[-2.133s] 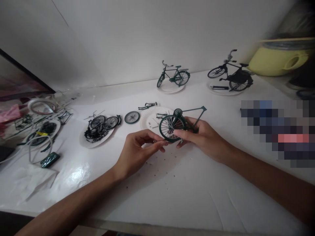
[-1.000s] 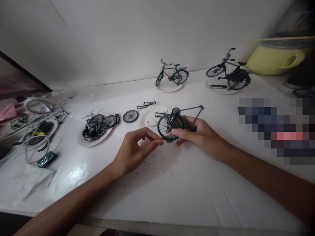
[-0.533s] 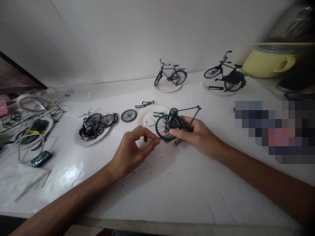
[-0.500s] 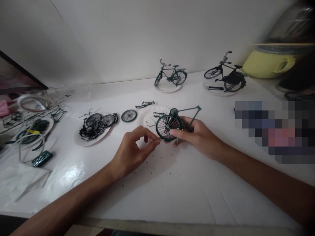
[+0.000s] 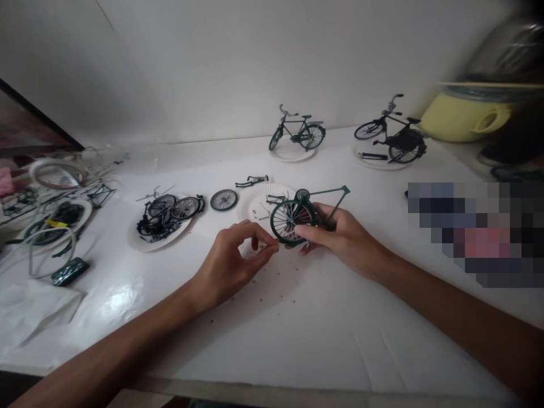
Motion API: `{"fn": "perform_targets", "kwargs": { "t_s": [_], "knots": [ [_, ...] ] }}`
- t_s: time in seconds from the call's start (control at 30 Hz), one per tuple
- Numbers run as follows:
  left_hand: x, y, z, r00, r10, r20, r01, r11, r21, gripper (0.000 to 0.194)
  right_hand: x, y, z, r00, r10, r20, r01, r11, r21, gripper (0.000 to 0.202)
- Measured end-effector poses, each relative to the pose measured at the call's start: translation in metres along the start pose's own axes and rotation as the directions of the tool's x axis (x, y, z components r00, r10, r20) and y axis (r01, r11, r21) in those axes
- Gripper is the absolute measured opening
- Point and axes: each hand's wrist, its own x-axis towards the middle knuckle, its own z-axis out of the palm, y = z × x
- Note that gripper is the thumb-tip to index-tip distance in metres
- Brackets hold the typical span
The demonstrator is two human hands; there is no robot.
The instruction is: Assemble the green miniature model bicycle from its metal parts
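Note:
A green miniature bicycle frame (image 5: 327, 190) with a spoked rear wheel (image 5: 292, 220) fitted is held upside down in my right hand (image 5: 335, 233). My right thumb presses against the wheel's spokes, and the other fingers wrap behind the frame. My left hand (image 5: 233, 258) pinches thumb and index finger together at the lower left edge of the wheel, by the green mudguard. What lies between those fingertips is too small to make out. Behind the wheel is a white paper plate (image 5: 250, 199) with small parts. A loose wheel (image 5: 224, 199) and a handlebar-like part (image 5: 254, 181) lie beside it.
Two miniature bicycles, one green (image 5: 297, 132) and one black (image 5: 391, 133), stand on plates at the back. Left are a plate of black bicycle parts (image 5: 164, 224), more green parts (image 5: 63, 224) and a cable. Tiny screws dot the table (image 5: 314, 334). A yellow mug (image 5: 459, 116) stands back right.
The view has shifted slightly. My left fingertips stay at the wheel's lower edge, and my right hand keeps the same hold on the bicycle frame.

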Motion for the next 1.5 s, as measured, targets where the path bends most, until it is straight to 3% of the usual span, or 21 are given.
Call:
{"fn": "perform_targets", "kwargs": {
  "t_s": [0.57, 0.83, 1.5],
  "knots": [
    [-0.0026, -0.0051, 0.0022, 0.997, 0.070, 0.012, -0.071, 0.990, 0.122, 0.004, -0.0011, -0.0021, 0.0018, 1.000, 0.005, 0.005, -0.005, 1.000, 0.005, 0.032],
    [-0.0025, -0.0055, -0.0011, 0.992, 0.120, -0.032, -0.113, 0.979, 0.168, 0.002, -0.0013, -0.0025, 0.0022, 0.999, 0.030, -0.013, -0.030, 0.999, 0.016, 0.036],
    [-0.0037, -0.0028, -0.0010, 0.997, 0.061, -0.041, -0.056, 0.990, 0.126, 0.005, -0.0012, -0.0023, -0.0003, 0.999, 0.020, 0.028, -0.021, 0.999, 0.029, 0.034]
  ]
}}
